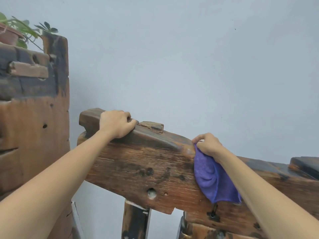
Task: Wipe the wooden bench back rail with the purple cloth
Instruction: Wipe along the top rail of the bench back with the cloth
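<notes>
The wooden bench back rail (pixel 138 166) is a thick, dark-stained rough plank that runs from centre left down to the right edge. My left hand (pixel 116 124) curls over the rail's top edge near its left end. My right hand (pixel 208 145) rests on the top edge further right and holds the purple cloth (pixel 212 180). The cloth hangs down from that hand, flat against the rail's front face.
A tall wooden stand (pixel 34 126) rises at the left with a potted plant (pixel 12 33) on top. A pale grey wall (pixel 172 57) lies close behind the rail. Wooden uprights (pixel 136 221) support the rail from below.
</notes>
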### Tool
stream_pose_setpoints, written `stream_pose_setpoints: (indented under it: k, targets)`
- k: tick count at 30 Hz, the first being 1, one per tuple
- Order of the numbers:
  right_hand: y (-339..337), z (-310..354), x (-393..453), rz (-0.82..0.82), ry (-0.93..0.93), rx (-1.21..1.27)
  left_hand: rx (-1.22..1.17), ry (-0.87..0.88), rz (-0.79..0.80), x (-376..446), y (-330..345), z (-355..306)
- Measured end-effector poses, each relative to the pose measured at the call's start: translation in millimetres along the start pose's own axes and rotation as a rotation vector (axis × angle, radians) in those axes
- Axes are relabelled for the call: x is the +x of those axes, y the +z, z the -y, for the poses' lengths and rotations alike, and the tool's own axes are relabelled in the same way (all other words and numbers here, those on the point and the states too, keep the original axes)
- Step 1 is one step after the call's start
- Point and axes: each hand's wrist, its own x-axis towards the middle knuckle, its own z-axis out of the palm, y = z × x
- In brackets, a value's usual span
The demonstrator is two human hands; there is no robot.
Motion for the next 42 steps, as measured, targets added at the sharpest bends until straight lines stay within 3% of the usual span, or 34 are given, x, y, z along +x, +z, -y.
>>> stream_pose_setpoints:
  k: [2, 4, 7, 9, 10, 12, 13, 15, 20, 25, 32, 34, 39, 42]
  targets:
    - [-2, 0, -4, -0.151, -0.058, 0.269, -0.002, 0.006, -0.017, 0, 1, -2]
    - [-5, 12, -7, -0.294, -0.263, 0.521, -0.004, 0.001, -0.036, 2, 3, 1]
    - [-20, 59, -20, -0.418, -0.606, 0.602, -0.003, 0.004, -0.071, 0, 8, -1]
    - [-14, 92, -20, -0.489, -0.706, 0.541, -0.027, -0.014, -0.104, -1, 6, -2]
    - [-3, 109, -22, -0.460, -0.707, 0.479, -0.056, -0.036, -0.142, -4, 5, -3]
    - [39, 136, -25, -0.192, -0.659, 0.279, -0.155, -0.107, -0.261, -11, 5, -4]
    - [63, 147, -25, -0.069, -0.657, 0.069, -0.224, -0.143, -0.334, -15, 6, -5]
    - [97, 165, -22, 0.005, -0.663, -0.276, -0.367, -0.203, -0.464, -22, 10, -9]
    - [112, 218, 18, 0.326, -0.679, -0.171, -0.572, -0.370, -0.668, -27, 19, -14]
    - [140, 273, 44, 0.459, -0.782, -0.146, -0.680, -0.462, -0.766, -30, 20, -20]
    - [164, 298, 57, 0.480, -0.931, -0.205, -0.683, -0.473, -0.772, -30, 24, -15]
    - [156, 278, 56, 0.473, -0.885, -0.156, -0.674, -0.487, -0.760, -32, 26, -15]
    - [121, 204, 47, 0.202, -0.708, -0.339, -0.569, -0.471, -0.692, -34, 29, -14]
    - [86, 146, 41, 0.129, -0.638, -0.343, -0.514, -0.465, -0.661, -35, 30, -9]
